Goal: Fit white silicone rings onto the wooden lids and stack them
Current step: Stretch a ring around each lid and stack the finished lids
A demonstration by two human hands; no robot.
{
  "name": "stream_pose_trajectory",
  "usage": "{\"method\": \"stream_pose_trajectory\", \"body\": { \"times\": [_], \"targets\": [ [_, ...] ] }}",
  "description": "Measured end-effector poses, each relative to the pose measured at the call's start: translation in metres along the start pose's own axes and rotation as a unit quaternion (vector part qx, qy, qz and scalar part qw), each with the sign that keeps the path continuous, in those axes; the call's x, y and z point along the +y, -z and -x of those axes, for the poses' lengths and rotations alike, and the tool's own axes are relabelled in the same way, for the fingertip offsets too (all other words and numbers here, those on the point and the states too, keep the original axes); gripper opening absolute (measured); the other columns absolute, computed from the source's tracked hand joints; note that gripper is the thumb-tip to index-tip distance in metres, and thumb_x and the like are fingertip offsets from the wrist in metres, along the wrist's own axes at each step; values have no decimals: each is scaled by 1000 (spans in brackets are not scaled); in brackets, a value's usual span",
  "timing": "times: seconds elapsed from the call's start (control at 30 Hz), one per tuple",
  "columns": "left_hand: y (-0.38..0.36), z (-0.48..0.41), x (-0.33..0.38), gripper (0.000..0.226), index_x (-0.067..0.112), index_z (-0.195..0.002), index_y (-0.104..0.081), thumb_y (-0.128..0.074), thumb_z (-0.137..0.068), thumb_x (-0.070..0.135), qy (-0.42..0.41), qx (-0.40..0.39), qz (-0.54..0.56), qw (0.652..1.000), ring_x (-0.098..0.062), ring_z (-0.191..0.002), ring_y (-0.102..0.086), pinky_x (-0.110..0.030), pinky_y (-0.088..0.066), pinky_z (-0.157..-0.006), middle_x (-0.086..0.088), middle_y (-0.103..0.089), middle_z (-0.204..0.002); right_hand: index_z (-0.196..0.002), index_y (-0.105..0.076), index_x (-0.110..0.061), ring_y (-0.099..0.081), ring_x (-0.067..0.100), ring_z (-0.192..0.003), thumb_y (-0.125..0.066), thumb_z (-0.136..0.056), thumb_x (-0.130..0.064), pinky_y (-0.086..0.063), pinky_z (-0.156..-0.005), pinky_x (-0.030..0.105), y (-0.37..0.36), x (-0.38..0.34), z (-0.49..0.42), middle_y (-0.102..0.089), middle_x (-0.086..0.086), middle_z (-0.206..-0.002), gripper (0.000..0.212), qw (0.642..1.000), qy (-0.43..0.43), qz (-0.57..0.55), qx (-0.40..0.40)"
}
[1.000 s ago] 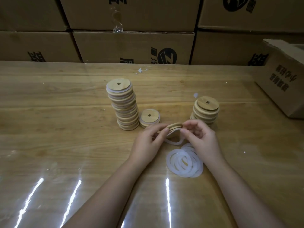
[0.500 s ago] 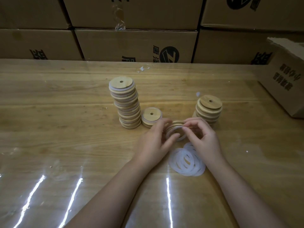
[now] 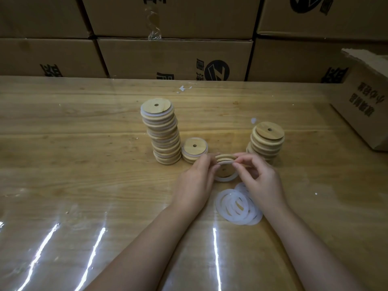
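Note:
Between my two hands I hold a round wooden lid tilted on edge, with a white silicone ring partly round its lower rim. My left hand pinches the lid's left side. My right hand pinches the top right edge, fingers curled over lid and ring. A tall stack of ringed lids stands behind on the left, a short ringed pile beside it. Another stack of lids stands at the right. Several loose white rings lie near my right wrist.
Cardboard boxes form a wall along the table's far edge. An open carton sits at the right side. The wooden table has a glossy cover with light streaks near the front. Small white scraps lie at the back.
The ring has gone from hanging loose under the lid to lying round its lower rim. Both hands stayed at the lid, fingers shifting along its edge.

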State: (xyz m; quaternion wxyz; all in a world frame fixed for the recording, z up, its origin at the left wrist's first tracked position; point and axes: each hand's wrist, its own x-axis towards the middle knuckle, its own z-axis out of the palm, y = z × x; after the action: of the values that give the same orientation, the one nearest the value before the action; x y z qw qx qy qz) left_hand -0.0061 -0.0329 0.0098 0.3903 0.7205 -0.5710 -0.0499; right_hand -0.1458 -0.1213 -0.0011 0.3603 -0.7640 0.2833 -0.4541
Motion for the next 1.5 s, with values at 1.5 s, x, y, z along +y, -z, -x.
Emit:
{"method": "stream_pose_trajectory", "body": {
  "times": [1.5],
  "targets": [
    [4, -2, 4, 12, 19, -101, -49, -43, -97, 28, 68, -3, 58, 996, -34, -76, -65, -46, -52, -69, -6, -68, -92, -91, -63, -12, -64, 3, -90, -63, -87, -10, -52, -74, 15, 3, -8, 0, -67, -9, -99, 4, 998, 11, 58, -4]
  ]
}}
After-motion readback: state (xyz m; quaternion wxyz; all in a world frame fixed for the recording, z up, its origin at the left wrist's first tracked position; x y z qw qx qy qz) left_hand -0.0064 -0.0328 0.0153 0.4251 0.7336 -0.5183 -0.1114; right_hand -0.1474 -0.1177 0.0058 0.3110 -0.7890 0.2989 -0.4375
